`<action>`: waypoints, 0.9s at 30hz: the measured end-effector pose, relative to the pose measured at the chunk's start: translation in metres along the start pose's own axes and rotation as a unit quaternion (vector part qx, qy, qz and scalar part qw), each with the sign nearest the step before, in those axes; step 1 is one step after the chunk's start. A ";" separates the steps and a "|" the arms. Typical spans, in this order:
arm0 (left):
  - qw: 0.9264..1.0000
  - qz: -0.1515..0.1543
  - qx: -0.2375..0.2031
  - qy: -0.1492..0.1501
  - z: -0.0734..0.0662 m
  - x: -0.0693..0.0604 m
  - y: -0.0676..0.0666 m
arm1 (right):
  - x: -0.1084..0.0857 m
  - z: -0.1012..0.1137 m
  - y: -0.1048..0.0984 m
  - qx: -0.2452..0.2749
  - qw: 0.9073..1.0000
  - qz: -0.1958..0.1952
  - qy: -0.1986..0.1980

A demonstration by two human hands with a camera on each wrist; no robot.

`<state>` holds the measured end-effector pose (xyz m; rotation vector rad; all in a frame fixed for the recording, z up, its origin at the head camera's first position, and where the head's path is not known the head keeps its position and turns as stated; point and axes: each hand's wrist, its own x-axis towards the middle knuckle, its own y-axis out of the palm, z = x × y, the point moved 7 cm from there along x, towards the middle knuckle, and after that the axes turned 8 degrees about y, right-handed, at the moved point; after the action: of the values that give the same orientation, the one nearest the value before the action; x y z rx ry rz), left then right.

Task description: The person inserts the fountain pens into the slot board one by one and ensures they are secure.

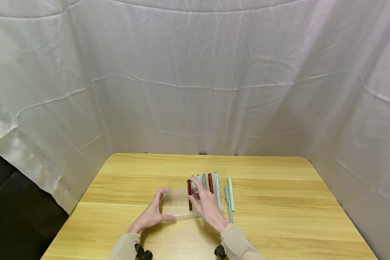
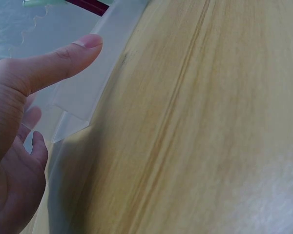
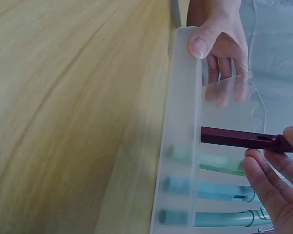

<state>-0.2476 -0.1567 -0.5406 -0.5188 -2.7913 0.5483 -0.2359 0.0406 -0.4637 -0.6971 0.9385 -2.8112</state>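
Note:
My left hand (image 1: 152, 213) grips the left end of a clear plastic box (image 1: 185, 216), its thumb on the near wall and fingers at the far side. In the right wrist view the box's frosted wall (image 3: 182, 92) and scalloped far edge show. My right hand (image 1: 210, 209) pinches a dark red pen (image 1: 190, 196) between thumb and fingers, over the box. In the right wrist view, the pen (image 3: 234, 138) has its end at the box wall. Beside it lie a light green pen (image 3: 219, 163) and two bluish pens, the nearer one teal (image 3: 224, 219).
Farther right along the box are another dark red pen (image 1: 210, 181) and a light blue pen (image 1: 217, 186). A grey-green pen (image 1: 229, 205) and a pale green pen (image 1: 231, 193) lie on the wooden table (image 1: 279, 216) right of the box. Grey curtains (image 1: 195, 108) hang around the table.

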 end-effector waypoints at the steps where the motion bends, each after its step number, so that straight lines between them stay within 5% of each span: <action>1: 1.000 0.001 0.000 -0.003 0.000 0.000 0.000 | 0.000 0.000 0.001 -0.002 1.000 0.001 -0.001; 17: 1.000 0.002 -0.006 -0.006 0.000 0.000 0.000 | -0.004 -0.003 0.007 0.005 0.999 0.046 0.014; 27: 1.000 -0.003 0.000 0.001 0.000 0.000 0.000 | -0.004 -0.003 0.009 -0.014 0.999 0.040 0.002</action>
<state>-0.2474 -0.1567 -0.5405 -0.5110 -2.7901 0.5459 -0.2341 0.0358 -0.4732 -0.6416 0.9850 -2.7362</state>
